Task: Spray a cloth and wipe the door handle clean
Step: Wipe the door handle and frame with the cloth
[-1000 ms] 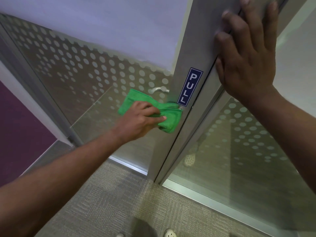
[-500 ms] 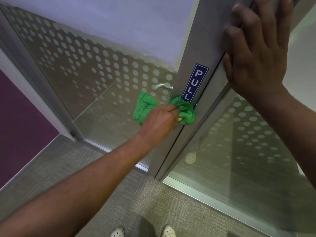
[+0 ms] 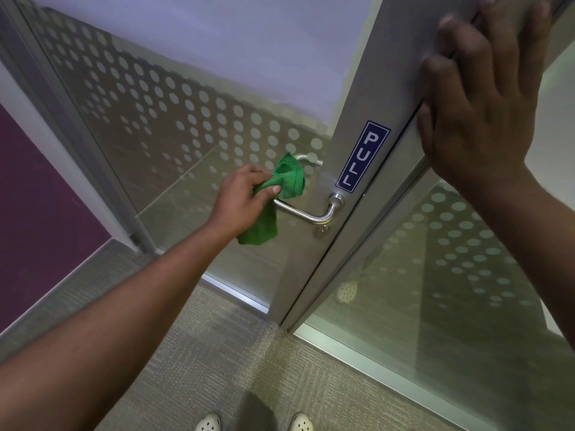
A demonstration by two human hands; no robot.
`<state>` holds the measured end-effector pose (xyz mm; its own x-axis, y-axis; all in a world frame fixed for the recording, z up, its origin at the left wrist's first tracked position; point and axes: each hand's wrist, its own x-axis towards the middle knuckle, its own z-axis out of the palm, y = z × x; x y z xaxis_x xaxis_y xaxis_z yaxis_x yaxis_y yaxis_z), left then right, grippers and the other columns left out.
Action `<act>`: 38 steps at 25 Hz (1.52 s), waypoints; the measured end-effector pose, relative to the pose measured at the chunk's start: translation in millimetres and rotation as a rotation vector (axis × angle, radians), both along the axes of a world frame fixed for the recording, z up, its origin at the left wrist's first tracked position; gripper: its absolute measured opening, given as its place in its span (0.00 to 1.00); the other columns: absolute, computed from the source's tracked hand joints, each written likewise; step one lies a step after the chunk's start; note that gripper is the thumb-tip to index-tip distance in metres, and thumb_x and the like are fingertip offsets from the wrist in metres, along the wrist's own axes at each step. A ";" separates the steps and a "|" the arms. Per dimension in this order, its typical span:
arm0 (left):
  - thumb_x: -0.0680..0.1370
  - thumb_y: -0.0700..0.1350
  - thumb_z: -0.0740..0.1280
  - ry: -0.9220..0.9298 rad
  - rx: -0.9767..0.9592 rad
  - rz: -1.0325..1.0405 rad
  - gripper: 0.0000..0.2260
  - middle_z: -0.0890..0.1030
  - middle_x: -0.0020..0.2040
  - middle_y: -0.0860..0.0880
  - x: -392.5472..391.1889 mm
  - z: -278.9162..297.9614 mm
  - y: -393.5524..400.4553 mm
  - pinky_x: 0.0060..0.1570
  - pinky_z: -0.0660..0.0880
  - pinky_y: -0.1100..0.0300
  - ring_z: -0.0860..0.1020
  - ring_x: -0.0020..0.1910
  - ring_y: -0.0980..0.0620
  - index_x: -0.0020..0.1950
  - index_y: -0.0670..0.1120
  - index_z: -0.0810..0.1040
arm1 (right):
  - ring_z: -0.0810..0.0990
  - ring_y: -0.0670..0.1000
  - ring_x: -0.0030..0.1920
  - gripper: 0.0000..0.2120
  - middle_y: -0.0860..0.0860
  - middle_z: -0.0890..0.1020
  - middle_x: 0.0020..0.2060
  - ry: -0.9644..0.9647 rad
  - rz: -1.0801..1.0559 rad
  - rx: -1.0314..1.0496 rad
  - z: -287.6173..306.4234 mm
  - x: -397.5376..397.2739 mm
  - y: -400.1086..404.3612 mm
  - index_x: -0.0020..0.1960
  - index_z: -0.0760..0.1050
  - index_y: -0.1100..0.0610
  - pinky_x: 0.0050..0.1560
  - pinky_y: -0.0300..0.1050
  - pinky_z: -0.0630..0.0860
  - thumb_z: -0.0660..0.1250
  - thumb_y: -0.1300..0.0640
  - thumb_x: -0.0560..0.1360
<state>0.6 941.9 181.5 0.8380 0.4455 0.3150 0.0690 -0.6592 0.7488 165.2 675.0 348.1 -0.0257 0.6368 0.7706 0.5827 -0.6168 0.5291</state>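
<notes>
Since half a second ago, I have slid my left hand (image 3: 241, 199) and the green cloth (image 3: 273, 197) leftward along the door handle (image 3: 306, 213), away from its base by the door frame, so most of the metal lever is now showing bare. My left hand is gripping the bunched cloth, fingers and thumb curled round it, and is holding it wrapped over the free end of the handle; a loose tail of cloth is hanging below my wrist. Just to the right, the handle is bending into its round mount on the aluminium door frame (image 3: 357, 98), right under the blue PULL sticker (image 3: 362, 157). Further right and higher, my right hand (image 3: 479, 104) is pressing flat against the door's edge, fingers spread and mostly straight, gripping nothing. The dotted glass panel (image 3: 174, 119) is filling the left side.
</notes>
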 end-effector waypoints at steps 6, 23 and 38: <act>0.81 0.48 0.73 -0.056 -0.636 0.286 0.10 0.89 0.49 0.45 -4.3 -11.8 -25.8 0.56 0.85 0.43 0.88 0.50 0.46 0.60 0.45 0.88 | 0.62 0.64 0.83 0.12 0.63 0.74 0.75 -0.003 0.001 0.006 -1.4 2.1 0.8 0.66 0.74 0.65 0.83 0.68 0.52 0.60 0.62 0.85; 0.79 0.48 0.76 -0.112 -0.303 0.383 0.17 0.82 0.52 0.45 -14.4 -16.9 -56.5 0.55 0.80 0.57 0.82 0.51 0.48 0.65 0.43 0.86 | 0.60 0.64 0.84 0.13 0.62 0.72 0.76 0.009 0.036 0.001 -3.6 7.3 0.6 0.66 0.74 0.65 0.85 0.63 0.45 0.58 0.61 0.86; 0.79 0.50 0.75 -0.177 -0.696 0.490 0.09 0.89 0.44 0.44 -10.3 -34.4 -73.2 0.52 0.84 0.47 0.87 0.45 0.44 0.49 0.45 0.90 | 0.55 0.62 0.86 0.15 0.60 0.68 0.79 0.085 0.076 -0.013 -4.7 7.3 -1.0 0.70 0.73 0.66 0.84 0.72 0.50 0.59 0.60 0.86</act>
<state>-9.8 868.7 147.1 0.4657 0.8832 -0.0559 0.0701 0.0262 0.9972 172.4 674.0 343.4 -0.0093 0.6455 0.7637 0.6702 -0.5628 0.4838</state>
